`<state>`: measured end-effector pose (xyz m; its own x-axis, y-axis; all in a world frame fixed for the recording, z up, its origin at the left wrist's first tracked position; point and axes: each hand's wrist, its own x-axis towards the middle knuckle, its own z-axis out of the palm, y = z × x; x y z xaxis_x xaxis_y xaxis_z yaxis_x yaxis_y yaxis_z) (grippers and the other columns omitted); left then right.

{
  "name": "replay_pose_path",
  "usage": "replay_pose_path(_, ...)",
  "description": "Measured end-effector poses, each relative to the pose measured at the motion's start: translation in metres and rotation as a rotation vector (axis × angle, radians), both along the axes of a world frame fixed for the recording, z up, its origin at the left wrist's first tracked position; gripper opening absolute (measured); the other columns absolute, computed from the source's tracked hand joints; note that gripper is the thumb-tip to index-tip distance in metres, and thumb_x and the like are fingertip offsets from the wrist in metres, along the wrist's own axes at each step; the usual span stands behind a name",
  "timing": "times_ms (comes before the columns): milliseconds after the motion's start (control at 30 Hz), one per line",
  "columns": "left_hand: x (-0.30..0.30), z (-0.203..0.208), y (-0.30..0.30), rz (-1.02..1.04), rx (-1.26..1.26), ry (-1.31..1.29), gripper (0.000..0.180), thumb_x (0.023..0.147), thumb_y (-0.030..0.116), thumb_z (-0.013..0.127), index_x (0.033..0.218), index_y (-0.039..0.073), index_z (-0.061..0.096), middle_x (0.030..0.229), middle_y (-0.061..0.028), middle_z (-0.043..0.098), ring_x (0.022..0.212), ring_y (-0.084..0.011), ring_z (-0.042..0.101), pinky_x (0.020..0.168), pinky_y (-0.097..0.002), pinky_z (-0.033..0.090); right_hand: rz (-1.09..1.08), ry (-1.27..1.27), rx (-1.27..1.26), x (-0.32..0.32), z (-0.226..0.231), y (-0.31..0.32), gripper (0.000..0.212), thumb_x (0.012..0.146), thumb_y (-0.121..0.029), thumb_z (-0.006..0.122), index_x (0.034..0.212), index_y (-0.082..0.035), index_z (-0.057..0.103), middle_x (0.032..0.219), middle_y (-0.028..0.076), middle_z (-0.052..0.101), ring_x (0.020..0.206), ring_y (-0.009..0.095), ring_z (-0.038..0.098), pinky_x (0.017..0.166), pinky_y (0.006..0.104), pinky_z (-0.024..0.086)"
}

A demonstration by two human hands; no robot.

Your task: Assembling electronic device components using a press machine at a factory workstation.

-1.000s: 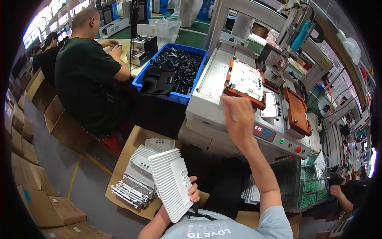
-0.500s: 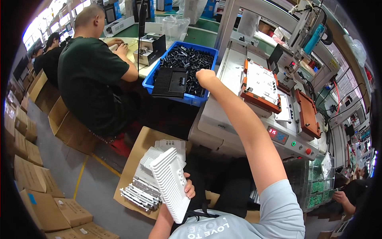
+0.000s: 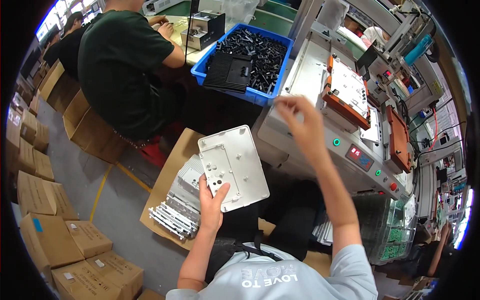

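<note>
My left hand (image 3: pixel 212 199) grips a white plastic housing panel (image 3: pixel 245 165) by its lower left edge, thumb on top. The panel's inner face, with small posts and a few round holes, is turned up. My right hand (image 3: pixel 302 122) is raised beside the front of the white machine, fingers curled in a pinch and slightly blurred; what it holds, if anything, is too small to make out. Just beyond it stands a blue bin (image 3: pixel 260 98) full of small black plastic parts (image 3: pixel 267 57). A black ribbed panel (image 3: pixel 227 73) lies across the bin's near left corner.
White ribbed panels (image 3: pixel 175 215) are stacked in a cardboard box (image 3: pixel 159 200) by my left arm. At right, the white machine (image 3: pixel 300 132) carries an orange-framed fixture (image 3: pixel 345 107). A co-worker in a dark shirt (image 3: pixel 122 75) sits at left. Cartons (image 3: pixel 55 240) line the floor.
My right hand has drawn back from the blue bin toward me. My left hand has raised the white panel and turned it from its ribbed side to its inner face.
</note>
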<state>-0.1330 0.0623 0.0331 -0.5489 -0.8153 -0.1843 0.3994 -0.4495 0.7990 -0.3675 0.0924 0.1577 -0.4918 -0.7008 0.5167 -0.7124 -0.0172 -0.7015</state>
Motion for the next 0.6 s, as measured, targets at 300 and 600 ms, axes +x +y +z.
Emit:
replay_pose_path(300,-0.037,0.010,0.061,-0.157,-0.236,0.037,0.059,0.090,0.001,0.055,0.140,0.003,0.024,0.124,-0.0095,0.047,0.113,-0.0146,0.047,0.097,-0.0294,0.038,-0.143,-0.511,-0.006,0.105,-0.080,0.096,0.020,0.080,-0.009,0.068,0.099,-0.004,0.066,0.084,0.006,0.058,0.079,0.015,0.055,0.073,0.0264,0.044)
replay_pose_path(600,-0.032,0.013,0.073,-0.276,-0.058,0.015,0.058,0.091,0.007,0.057,0.142,0.003,0.030,0.127,-0.0112,0.053,0.111,-0.0176,0.054,0.096,-0.0310,0.044,-0.345,-0.723,-0.450,0.084,-0.057,0.180,0.017,0.090,-0.004,0.057,0.107,-0.002,0.058,0.085,0.000,0.058,0.077,0.006,0.051,0.074,0.0216,0.043)
